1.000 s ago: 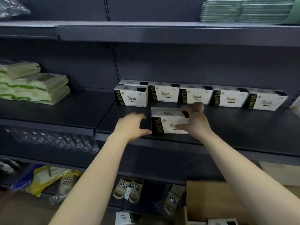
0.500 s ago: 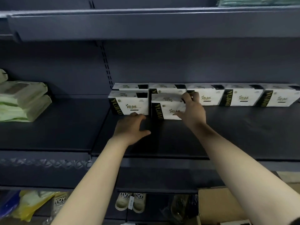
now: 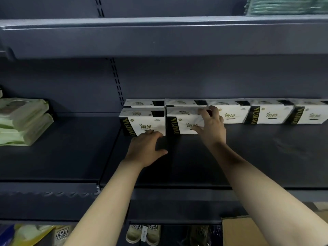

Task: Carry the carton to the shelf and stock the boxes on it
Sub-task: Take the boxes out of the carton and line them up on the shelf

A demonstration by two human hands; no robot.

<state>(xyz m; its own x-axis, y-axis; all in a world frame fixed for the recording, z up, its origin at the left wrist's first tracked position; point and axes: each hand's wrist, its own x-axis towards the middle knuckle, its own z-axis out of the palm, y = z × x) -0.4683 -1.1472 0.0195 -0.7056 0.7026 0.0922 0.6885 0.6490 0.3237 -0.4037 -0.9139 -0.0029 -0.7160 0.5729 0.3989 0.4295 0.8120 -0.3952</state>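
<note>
Obs: tissue box slid back from shelf lip, now just right of the first front-row box. Right hand grip pinches its top right corner; left hand loose, empty, touching first box. Placement near done; carton below

The dark shelf bears a row of white boxes and stacked green packs at left

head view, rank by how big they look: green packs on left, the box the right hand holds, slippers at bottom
1. green packs
2. held box
3. slippers, cut off by the frame edge, so second versus third is unsure
</note>
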